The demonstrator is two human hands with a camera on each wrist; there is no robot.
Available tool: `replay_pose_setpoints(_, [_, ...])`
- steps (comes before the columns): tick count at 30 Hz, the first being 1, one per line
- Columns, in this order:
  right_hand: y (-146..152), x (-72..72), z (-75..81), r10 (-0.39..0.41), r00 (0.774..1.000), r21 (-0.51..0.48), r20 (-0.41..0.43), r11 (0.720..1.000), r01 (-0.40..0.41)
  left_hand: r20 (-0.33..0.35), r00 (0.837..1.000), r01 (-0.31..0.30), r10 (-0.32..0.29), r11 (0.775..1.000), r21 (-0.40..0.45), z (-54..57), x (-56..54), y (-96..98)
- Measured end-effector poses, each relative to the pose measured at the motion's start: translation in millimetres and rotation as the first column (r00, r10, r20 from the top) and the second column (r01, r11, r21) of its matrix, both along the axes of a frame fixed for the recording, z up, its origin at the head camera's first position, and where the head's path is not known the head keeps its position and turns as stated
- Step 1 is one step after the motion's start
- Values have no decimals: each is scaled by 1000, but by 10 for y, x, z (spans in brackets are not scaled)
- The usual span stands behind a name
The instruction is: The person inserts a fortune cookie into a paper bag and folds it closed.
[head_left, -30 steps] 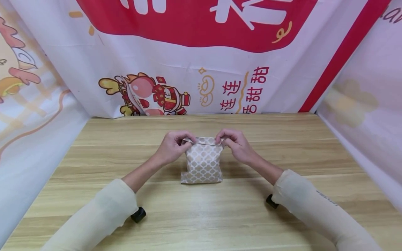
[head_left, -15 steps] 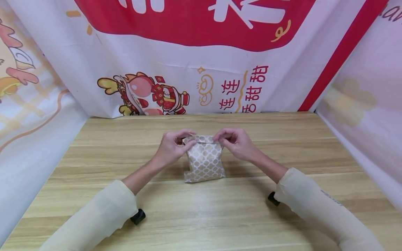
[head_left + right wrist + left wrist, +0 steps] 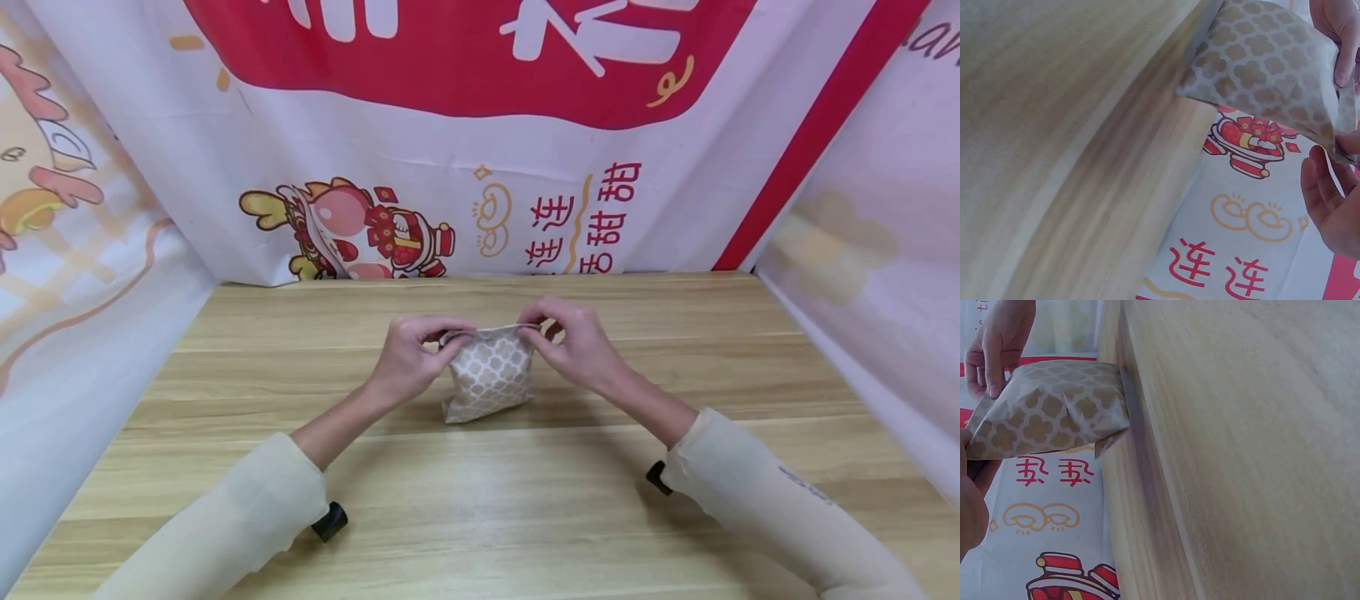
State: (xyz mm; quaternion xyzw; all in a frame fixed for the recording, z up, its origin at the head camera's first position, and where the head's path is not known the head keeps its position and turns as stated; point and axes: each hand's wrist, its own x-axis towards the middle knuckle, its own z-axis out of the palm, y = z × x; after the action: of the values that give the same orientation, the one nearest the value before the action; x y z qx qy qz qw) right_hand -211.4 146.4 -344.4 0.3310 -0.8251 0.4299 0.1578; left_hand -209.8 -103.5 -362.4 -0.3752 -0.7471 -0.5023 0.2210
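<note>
A small paper bag with a tan and white lattice pattern stands on the table in the head view, its top edge folded over. My left hand pinches the top left corner between thumb and fingers. At the top right corner my right hand pinches the same fold. The left wrist view shows the bulging side of the bag, its bottom close over the wood. In the right wrist view both hands hold the bag by its top; what is inside it is hidden.
The wooden table runs up to a printed white and red cloth at the back. More printed cloth hangs along the left and right sides. Black wrist devices sit under the cream sleeves.
The bag's lower edge has risen and tilted away, and its top fold has turned so that less of it shows. The right hand has moved slightly up and outward; both hands keep their pinch.
</note>
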Motion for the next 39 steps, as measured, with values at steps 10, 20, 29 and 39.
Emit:
replay_pose_setpoints(10, [-54, 20, 64, -48, 998, -12, -46, 999, 47, -116, 981, -180, 153, 945, -273, 188, 67, 138])
replay_pose_setpoints(20, [-51, 23, 97, -59, 998, -14, -38, 998, 59, -213, 960, -264, 181, 839, -476, 310, 47, 442])
replay_pose_setpoints(29, [5, 14, 105, -31, 998, 81, -60, 996, 36, -260, 946, -302, 195, 821, -484, 311, -2, 431])
replay_pose_setpoints(39, [62, 6, 33, -56, 997, -21, -48, 998, 55, -246, 951, -293, 189, 808, -511, 235, -90, 251])
